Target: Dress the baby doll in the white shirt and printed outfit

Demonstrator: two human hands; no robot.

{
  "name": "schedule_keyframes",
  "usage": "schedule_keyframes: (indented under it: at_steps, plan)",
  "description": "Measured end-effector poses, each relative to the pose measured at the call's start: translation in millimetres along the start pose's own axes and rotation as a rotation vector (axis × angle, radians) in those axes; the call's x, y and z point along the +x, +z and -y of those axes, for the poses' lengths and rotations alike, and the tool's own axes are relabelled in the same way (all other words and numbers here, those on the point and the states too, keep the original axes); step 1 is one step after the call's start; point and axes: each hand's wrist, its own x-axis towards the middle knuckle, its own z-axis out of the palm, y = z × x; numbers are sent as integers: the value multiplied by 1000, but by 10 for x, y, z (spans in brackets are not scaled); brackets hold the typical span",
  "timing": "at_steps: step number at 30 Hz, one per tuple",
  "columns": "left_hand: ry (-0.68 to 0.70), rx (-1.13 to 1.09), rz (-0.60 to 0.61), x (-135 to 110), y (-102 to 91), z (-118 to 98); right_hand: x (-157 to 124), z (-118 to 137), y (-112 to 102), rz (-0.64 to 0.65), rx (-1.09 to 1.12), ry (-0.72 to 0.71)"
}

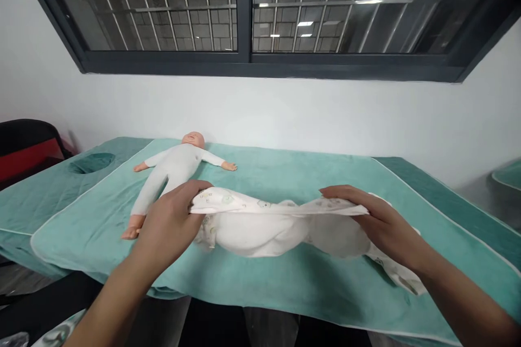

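A white baby garment (260, 230) with a small coloured print is stretched between my two hands, its upper edge pulled nearly straight. My left hand (175, 217) pinches the garment's left end between thumb and fingers. At the other end, my right hand (378, 222) grips the same edge, and a printed sleeve or leg hangs down below it onto the bed. Beyond my left hand a baby doll (177, 165) in a white suit lies on its back, arms spread, head toward the wall. Part of its lower body is hidden behind my left hand.
Green covers lie over the massage bed (285, 287), which has a face hole (93, 163) at its left end. A white wall (264, 111) with a barred window (244, 11) rises behind. On the far left stands a black and red chair (30, 146).
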Motion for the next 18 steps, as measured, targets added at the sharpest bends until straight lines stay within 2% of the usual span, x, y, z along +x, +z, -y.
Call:
schedule_keyframes:
  at_steps: [3, 6, 8, 10, 13, 15, 18]
  plan:
    - [-67, -35, 61, 6, 54, 68, -86, -60, 7, -105, 16, 58]
    - [-142, 37, 170, 54, 130, 113, -114, -207, 68, -227, -121, 2]
    - [-140, 14, 244, 126, 188, 109, -97, -304, 113, -259, -144, -4]
    - [-124, -57, 281, 250, 261, 101, -33, -373, 147, -232, -81, 104]
    - [-153, -89, 300, 561, 440, 158, 203, -457, 188, -103, -22, 255]
    - [-189, -57, 297, 842, 629, 262, 468, -551, 237, -4, -74, 286]
    - [-203, 12, 270, 1294, 1016, 467, 962, -789, 406, 100, -257, 319]
